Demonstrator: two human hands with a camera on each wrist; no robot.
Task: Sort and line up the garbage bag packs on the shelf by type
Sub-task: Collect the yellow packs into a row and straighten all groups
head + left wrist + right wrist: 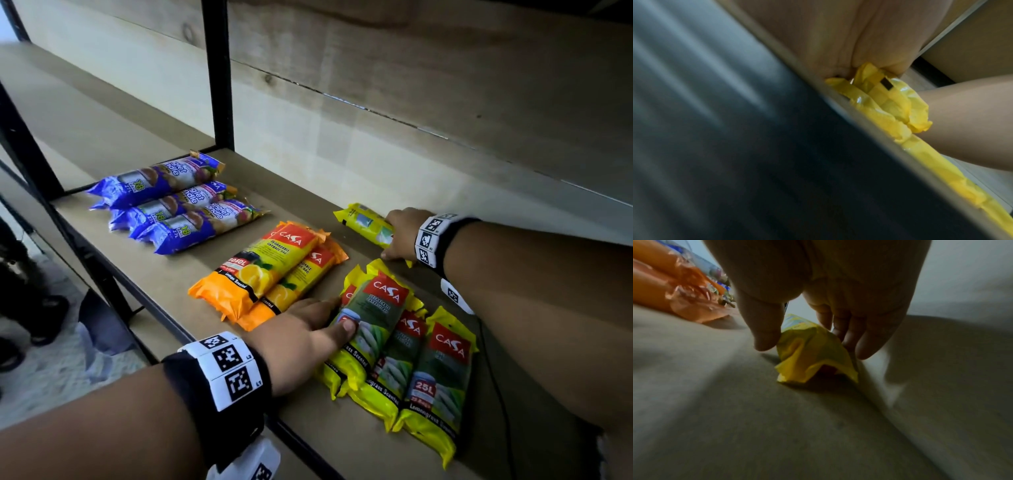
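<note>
Garbage bag packs lie in groups on a wooden shelf (pixel 178 270): three blue packs (pixel 164 202) at the left, orange Casa packs (pixel 270 274) in the middle, several yellow Casa packs (pixel 428 370) at the front right. My left hand (pixel 308 329) grips the topmost yellow pack (pixel 373 318) at the left of that group, thumb on its face. The left wrist view shows my left hand (pixel 867 61) at that pack's crinkled end (pixel 890 97). My right hand (pixel 400 236) holds a lone yellow pack (pixel 363 221) near the back wall. There thumb and fingers (pixel 812 345) pinch its sides (pixel 807 368).
A black upright post (pixel 219 75) stands behind the blue packs, and a black frame rail (pixel 113 274) runs along the shelf's front edge. The wooden underside of the shelf above (pixel 445 51) hangs low overhead. Bare board shows between the groups and behind the orange packs.
</note>
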